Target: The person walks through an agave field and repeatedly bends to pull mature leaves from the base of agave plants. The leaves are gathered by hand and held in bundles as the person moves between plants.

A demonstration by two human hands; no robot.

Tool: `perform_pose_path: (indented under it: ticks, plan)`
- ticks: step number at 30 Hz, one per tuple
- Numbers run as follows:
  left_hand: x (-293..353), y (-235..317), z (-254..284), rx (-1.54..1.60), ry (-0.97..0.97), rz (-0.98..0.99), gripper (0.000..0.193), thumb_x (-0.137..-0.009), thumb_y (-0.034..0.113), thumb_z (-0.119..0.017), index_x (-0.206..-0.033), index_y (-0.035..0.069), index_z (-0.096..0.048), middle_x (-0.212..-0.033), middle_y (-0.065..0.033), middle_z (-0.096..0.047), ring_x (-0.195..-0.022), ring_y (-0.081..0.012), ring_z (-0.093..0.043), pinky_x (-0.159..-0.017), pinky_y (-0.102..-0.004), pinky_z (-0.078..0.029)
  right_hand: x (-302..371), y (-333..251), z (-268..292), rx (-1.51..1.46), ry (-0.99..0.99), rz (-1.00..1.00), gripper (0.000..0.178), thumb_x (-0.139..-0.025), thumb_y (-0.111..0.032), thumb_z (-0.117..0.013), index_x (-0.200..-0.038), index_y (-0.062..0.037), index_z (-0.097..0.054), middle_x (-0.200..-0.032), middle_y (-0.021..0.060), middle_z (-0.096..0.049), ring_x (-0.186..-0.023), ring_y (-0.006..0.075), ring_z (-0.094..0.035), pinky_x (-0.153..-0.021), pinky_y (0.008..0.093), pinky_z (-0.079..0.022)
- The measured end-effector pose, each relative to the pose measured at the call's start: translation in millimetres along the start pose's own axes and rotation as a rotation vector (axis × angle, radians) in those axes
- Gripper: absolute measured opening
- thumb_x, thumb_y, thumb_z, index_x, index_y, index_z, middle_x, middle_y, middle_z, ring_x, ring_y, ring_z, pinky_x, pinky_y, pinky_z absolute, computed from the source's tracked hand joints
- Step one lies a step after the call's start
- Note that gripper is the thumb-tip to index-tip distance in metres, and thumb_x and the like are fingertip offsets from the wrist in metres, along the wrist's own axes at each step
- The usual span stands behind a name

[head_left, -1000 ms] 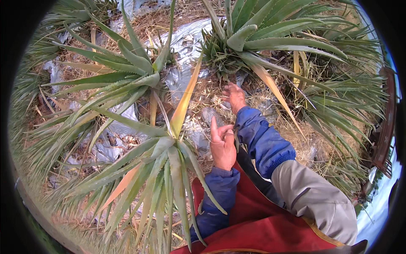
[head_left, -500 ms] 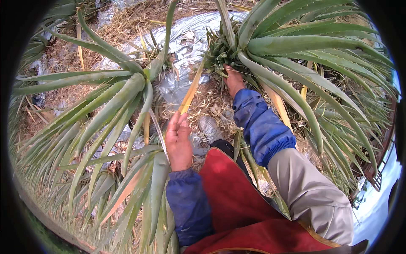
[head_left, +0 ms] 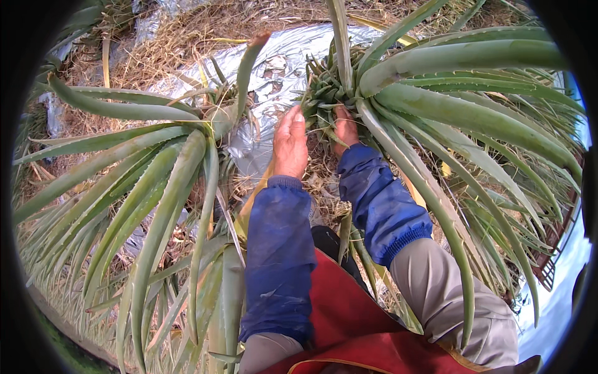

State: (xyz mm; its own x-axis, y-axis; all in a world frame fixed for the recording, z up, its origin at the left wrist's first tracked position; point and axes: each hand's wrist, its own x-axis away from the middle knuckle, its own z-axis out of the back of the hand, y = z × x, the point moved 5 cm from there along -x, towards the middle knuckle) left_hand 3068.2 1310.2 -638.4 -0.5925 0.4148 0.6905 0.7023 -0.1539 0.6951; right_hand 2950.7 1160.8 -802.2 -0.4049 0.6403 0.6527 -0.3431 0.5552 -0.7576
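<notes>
A large aloe plant with long toothed leaves stands at the right. At its base grows a tight clump of small aloe shoots. My right hand reaches into the underside of this clump; its fingers are hidden among the shoots. Just left of the clump is my left hand, its fingers stretched forward and its thumb alongside, with nothing visibly held. The fingertips lie close to the shoots, and whether they touch cannot be made out. Under my left forearm shows a yellowed dry leaf.
Another big aloe spreads its leaves at the left. Silvery plastic sheeting and dry straw cover the ground ahead. A red apron hangs below my arms. A brownish metal grating appears at the right edge.
My left hand has moved forward and right, from the yellowed leaf's end to beside the shoot clump. My right hand stays at the clump's base. The view has shifted slightly.
</notes>
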Motion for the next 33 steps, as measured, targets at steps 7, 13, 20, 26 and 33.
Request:
perform_pose_path:
  ticks: [7, 13, 20, 26, 33]
  plan:
    - [-64.4, -36.9, 2.7, -0.053, -0.095, 0.073, 0.046, -0.098, 0.036, -0.048, -0.117, -0.002, -0.066, -0.105, -0.0140, -0.071, -0.100, -0.0202, -0.064, -0.089, -0.0316, -0.047, 13.1, -26.5, -19.4, 0.729, 0.163, 0.161, 0.040, -0.096, -0.029, -0.046, -0.102, 0.0055, -0.064, -0.102, 0.0237, -0.066, -0.092, 0.0339, -0.061, -0.085, 0.0393, -0.045]
    - [-85.1, -36.1, -17.1, -0.282, -0.142, 0.047, 0.044, -0.096, 0.036, -0.055, -0.122, 0.002, -0.062, -0.095, -0.0098, -0.071, -0.085, -0.0169, -0.064, -0.075, -0.0314, -0.051, -8.6, -26.8, -13.1, 0.166, 0.246, -0.246, 0.051, -0.101, -0.040, -0.042, -0.124, 0.0036, -0.058, -0.119, 0.0195, -0.064, -0.100, 0.0307, -0.062, -0.084, 0.0408, -0.048]
    - [-98.7, -50.7, -7.5, -0.379, -0.137, -0.063, 0.048, -0.096, 0.039, -0.055, -0.124, 0.000, -0.060, -0.086, -0.0084, -0.068, -0.076, -0.0155, -0.063, -0.065, -0.0302, -0.053, -37.1, -4.8, -10.8, 0.064, -0.007, -0.460, 0.069, -0.093, -0.057, -0.051, -0.138, -0.0037, -0.049, -0.131, 0.0148, -0.057, -0.112, 0.0285, -0.057, -0.094, 0.0387, -0.046]
    - [-118.2, -80.0, -3.4, -0.977, -0.284, 0.027, 0.046, -0.092, 0.042, -0.058, -0.101, -0.001, -0.070, -0.089, -0.0183, -0.069, -0.081, -0.0311, -0.067, -0.072, -0.0364, -0.055, -27.5, -3.0, -26.2, 0.991, -0.080, -0.161, 0.070, -0.085, -0.043, -0.065, -0.139, -0.0037, -0.044, -0.138, 0.0208, -0.049, -0.123, 0.0311, -0.049, -0.100, 0.0369, -0.042]
    - [-102.6, -95.5, -42.2, -0.702, -0.591, -0.061, 0.050, -0.088, 0.027, -0.066, -0.127, -0.001, -0.052, -0.092, -0.0161, -0.068, -0.081, -0.0293, -0.067, -0.076, -0.0397, -0.055, -56.6, 22.4, 11.0, 0.455, -0.009, -0.355, 0.045, -0.086, -0.031, -0.065, -0.118, -0.0008, -0.056, -0.110, 0.0172, -0.061, -0.096, 0.0308, -0.059, -0.086, 0.0405, -0.049]
